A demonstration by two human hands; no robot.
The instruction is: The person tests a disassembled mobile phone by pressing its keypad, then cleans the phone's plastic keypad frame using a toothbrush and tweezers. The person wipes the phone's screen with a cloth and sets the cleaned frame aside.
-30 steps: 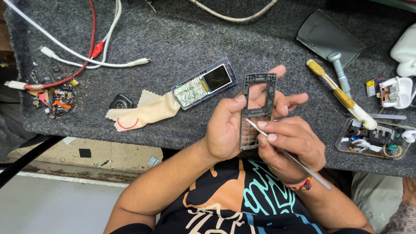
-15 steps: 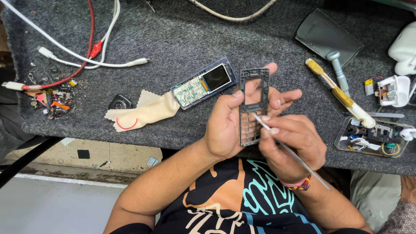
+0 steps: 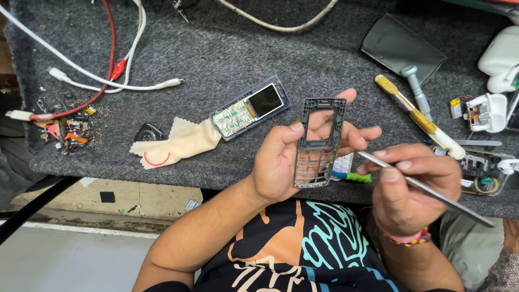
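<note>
My left hand [image 3: 278,162] holds a grey phone front frame [image 3: 320,141] upright, thumb on its left edge, fingers behind it. The frame has an empty screen window and an open keypad grid. My right hand [image 3: 411,186] grips a thin metal tool [image 3: 443,199] like a pen, with its tip just right of the frame and not touching it. The phone body [image 3: 250,108], showing a dark screen and bare keypad board, lies on the grey mat [image 3: 216,48] left of the frame, partly on a beige cloth [image 3: 178,143].
A yellow-handled brush [image 3: 416,116] and a grey tool lie at the right. A white charger [image 3: 486,111] and a parts tray [image 3: 481,168] sit at the far right. White and red cables [image 3: 108,81] and small debris [image 3: 67,130] are at the left. A blue-green tool [image 3: 351,176] lies behind the frame.
The metal tool's tip was on the frame's lower part; my right hand has drawn it off to the right. My left hand still holds the frame, now slightly higher.
</note>
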